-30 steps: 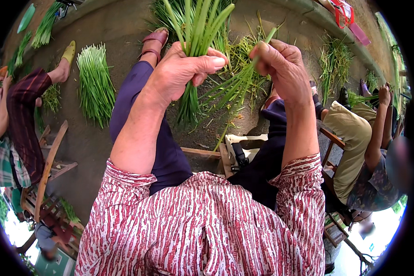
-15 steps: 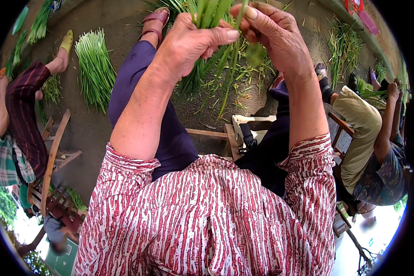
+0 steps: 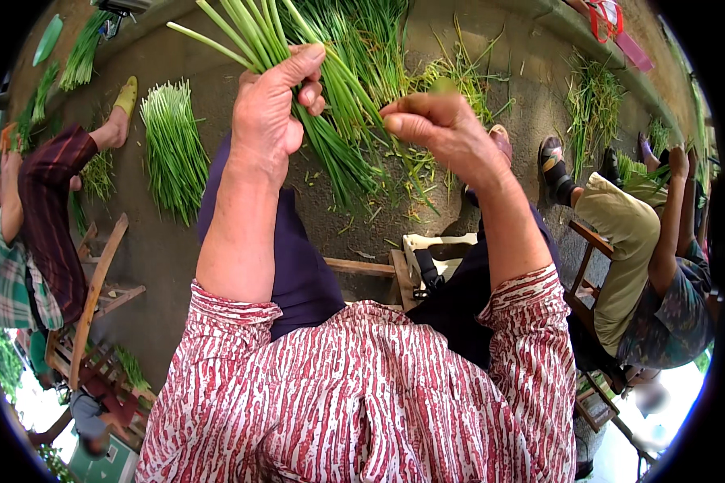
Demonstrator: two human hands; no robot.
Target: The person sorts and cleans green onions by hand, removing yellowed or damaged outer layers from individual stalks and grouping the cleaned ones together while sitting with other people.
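Snugly, the left hand (image 3: 267, 113) wraps its fingers round the bunch (image 3: 257, 40), likely so none slips; right of the bunch, the right hand (image 3: 447, 133) pinches a leaf (image 3: 354, 85) between fingertips.

A yellow shoe (image 3: 127, 94), a green plaid shirt (image 3: 2, 274) and a wooden chair (image 3: 97, 291) show at left; at right, khaki trousers (image 3: 616, 211), a black sandal (image 3: 556, 172) and a red-handled bag (image 3: 606, 18).

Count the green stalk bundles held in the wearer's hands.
1: a bundle of long, thin green stalks, in the left hand; the right hand holds no bundle. Some stalks may be hidden.
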